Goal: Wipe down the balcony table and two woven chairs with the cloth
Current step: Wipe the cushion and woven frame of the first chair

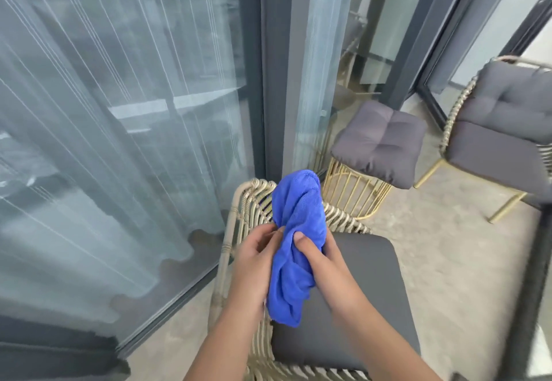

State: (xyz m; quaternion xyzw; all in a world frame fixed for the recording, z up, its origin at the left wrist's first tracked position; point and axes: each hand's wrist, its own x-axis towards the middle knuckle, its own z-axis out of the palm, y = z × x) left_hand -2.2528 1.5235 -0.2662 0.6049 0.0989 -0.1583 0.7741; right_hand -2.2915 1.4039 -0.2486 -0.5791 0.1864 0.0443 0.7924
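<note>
A bunched blue cloth (294,237) hangs in front of me, held by both hands above the near woven chair (239,219). My left hand (254,261) grips the cloth's left side with curled fingers. My right hand (316,261) grips its right side, thumb pressed on the front. The near chair has a dark grey seat cushion (358,306). A second woven chair (457,105) with grey cushions stands at the far right. Between the chairs stands a small gold wire table (352,189) with a grey cushion (379,141) lying on top.
Glass sliding doors (119,111) with sheer curtains run along the left, framed by a dark post (268,67). The floor (442,246) is grey concrete. A dark vertical post (528,291) stands at the right edge.
</note>
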